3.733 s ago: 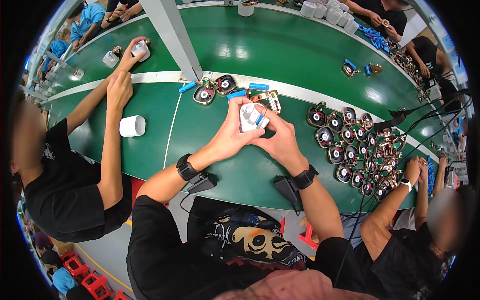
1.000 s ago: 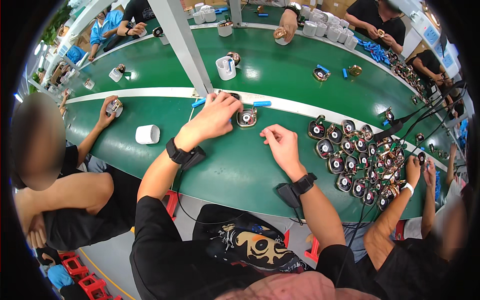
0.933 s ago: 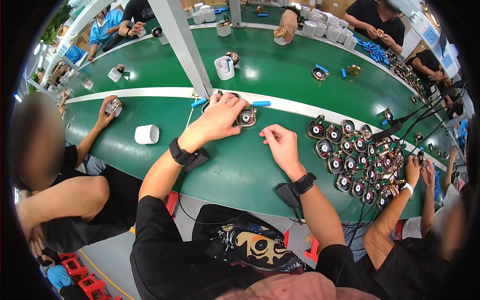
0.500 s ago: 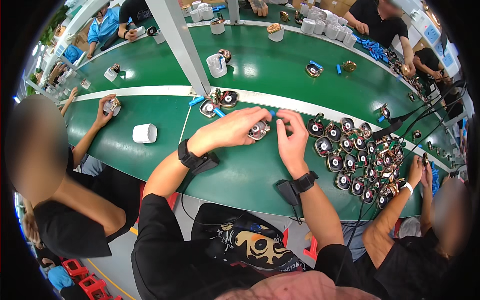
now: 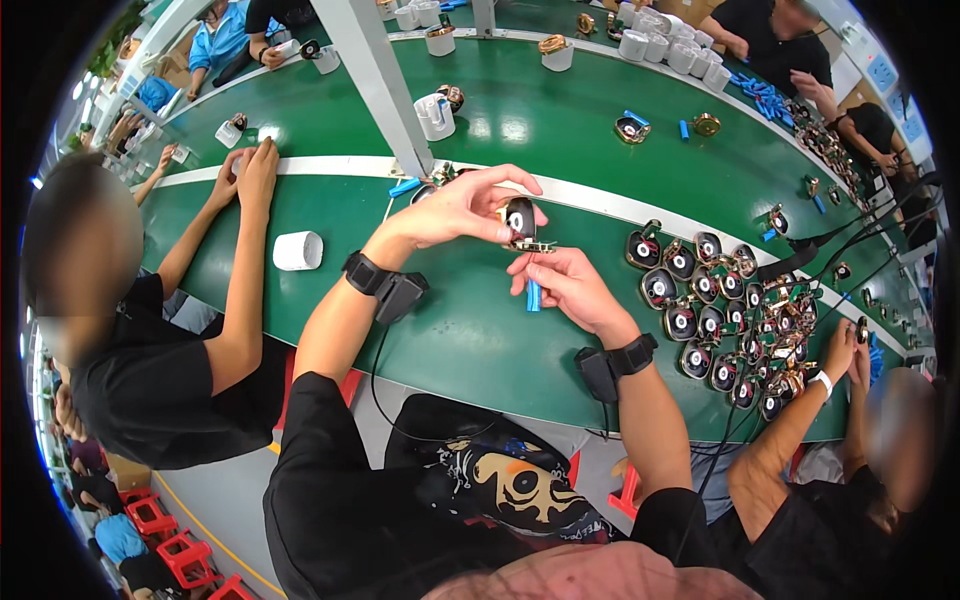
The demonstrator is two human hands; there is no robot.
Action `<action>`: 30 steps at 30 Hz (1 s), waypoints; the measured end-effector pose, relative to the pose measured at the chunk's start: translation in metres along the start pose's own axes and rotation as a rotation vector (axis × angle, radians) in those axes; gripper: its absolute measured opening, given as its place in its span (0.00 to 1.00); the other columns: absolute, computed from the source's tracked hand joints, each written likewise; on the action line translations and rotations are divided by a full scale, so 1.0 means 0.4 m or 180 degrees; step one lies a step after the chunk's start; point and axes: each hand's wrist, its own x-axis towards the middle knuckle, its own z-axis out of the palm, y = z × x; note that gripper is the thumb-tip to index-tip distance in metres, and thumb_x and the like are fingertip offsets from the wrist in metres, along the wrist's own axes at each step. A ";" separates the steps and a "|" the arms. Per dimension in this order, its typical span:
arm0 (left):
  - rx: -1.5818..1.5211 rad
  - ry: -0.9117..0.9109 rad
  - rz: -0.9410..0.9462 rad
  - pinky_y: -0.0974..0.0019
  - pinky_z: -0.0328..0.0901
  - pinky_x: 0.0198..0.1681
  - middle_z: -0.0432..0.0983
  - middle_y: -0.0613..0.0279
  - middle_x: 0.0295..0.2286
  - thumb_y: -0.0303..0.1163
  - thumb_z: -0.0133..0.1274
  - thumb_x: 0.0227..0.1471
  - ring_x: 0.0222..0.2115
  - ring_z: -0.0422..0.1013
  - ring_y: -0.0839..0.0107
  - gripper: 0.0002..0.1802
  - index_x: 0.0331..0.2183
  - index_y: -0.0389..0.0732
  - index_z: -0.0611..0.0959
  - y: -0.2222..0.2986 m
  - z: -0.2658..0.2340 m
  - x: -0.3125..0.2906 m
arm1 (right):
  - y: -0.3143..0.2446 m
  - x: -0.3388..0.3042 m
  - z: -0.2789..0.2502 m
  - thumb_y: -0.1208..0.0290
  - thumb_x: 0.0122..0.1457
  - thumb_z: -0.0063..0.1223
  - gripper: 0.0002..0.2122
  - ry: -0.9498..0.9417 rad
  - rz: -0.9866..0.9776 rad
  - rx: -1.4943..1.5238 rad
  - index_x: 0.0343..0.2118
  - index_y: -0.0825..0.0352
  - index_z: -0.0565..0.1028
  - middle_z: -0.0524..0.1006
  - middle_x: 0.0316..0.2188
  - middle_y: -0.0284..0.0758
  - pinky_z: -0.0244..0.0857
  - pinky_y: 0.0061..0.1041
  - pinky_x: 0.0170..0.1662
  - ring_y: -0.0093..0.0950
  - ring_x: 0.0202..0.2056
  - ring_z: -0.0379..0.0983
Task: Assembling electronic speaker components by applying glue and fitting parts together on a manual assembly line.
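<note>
Head view: fisheye, facing down and forward
Near: wearer's shirt (image 5: 330,480), close
Beyond: green tabletop (image 5: 470,345), from above

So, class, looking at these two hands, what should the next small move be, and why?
Probably raise the right hand slightly, bringing the blue cylinder nearer the speaker. The left hand grips the speaker by its edge, and the right hand's fingers have the cylinder just below it in the picture, so a short lift seems enough.
</note>
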 end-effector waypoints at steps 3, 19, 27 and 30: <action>-0.0581 0.0643 -0.0069 0.68 0.66 0.48 0.73 0.57 0.45 0.28 0.62 0.48 0.45 0.70 0.72 0.31 0.53 0.38 0.68 -0.026 0.029 -0.033 | 0.001 0.006 0.023 0.66 0.66 0.45 0.12 -0.0060 0.0219 0.0621 0.44 0.69 0.73 0.76 0.35 0.35 0.56 0.15 0.26 0.15 0.28 0.65; 0.4363 0.3832 -0.1493 0.56 0.62 0.52 0.69 0.51 0.48 0.26 0.66 0.37 0.49 0.65 0.52 0.29 0.45 0.40 0.77 -0.034 -0.086 -0.577 | 0.045 0.023 0.027 0.71 0.66 0.43 0.08 0.0666 -0.0416 0.1960 0.43 0.68 0.70 0.73 0.40 0.37 0.55 0.14 0.26 0.15 0.27 0.60; 0.3807 0.3291 -0.1232 0.60 0.63 0.51 0.67 0.54 0.45 0.23 0.70 0.28 0.47 0.68 0.57 0.39 0.48 0.41 0.75 -0.058 -0.113 -0.549 | 0.034 0.028 0.025 0.71 0.66 0.44 0.06 0.1068 -0.0494 0.1553 0.41 0.66 0.70 0.73 0.49 0.48 0.59 0.15 0.30 0.14 0.29 0.62; 0.3479 0.2945 -0.0876 0.62 0.65 0.50 0.67 0.55 0.44 0.24 0.71 0.26 0.46 0.69 0.60 0.44 0.50 0.43 0.73 -0.075 -0.099 -0.517 | 0.049 0.028 0.019 0.71 0.66 0.45 0.04 0.1045 -0.0479 0.1441 0.39 0.64 0.70 0.73 0.49 0.49 0.60 0.16 0.31 0.14 0.30 0.64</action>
